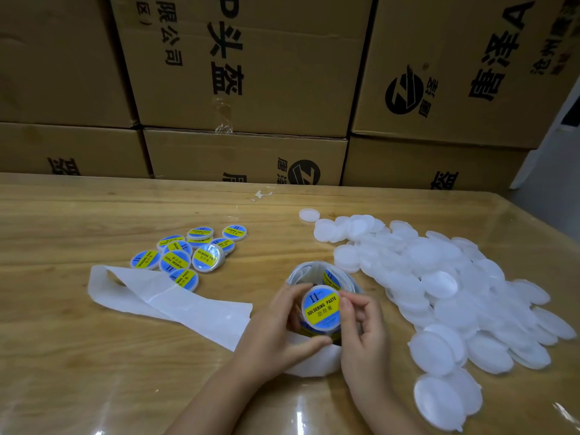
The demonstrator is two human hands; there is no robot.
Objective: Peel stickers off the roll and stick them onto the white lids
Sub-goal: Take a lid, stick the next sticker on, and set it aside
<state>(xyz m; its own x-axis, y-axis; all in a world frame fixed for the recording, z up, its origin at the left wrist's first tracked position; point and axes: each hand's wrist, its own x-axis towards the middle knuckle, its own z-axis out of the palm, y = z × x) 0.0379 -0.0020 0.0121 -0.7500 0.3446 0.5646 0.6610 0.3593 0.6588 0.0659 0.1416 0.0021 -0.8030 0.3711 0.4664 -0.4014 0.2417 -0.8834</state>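
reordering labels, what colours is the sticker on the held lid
The sticker on the lid is blue with a yellow middle band; head view.

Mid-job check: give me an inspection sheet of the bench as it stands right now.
Surface: wooden table under a glossy clear cover.
Job's things: stickered lid held over the sticker roll; finished lids grouped at left; heap of plain lids at right.
Clutter: empty backing strip trailing left of the roll; small white scrap near the far edge.
Grips: left hand and right hand both hold the stickered lid by its rim.
Cables: nothing seen.
Surroundings: stacked cardboard boxes behind the table.
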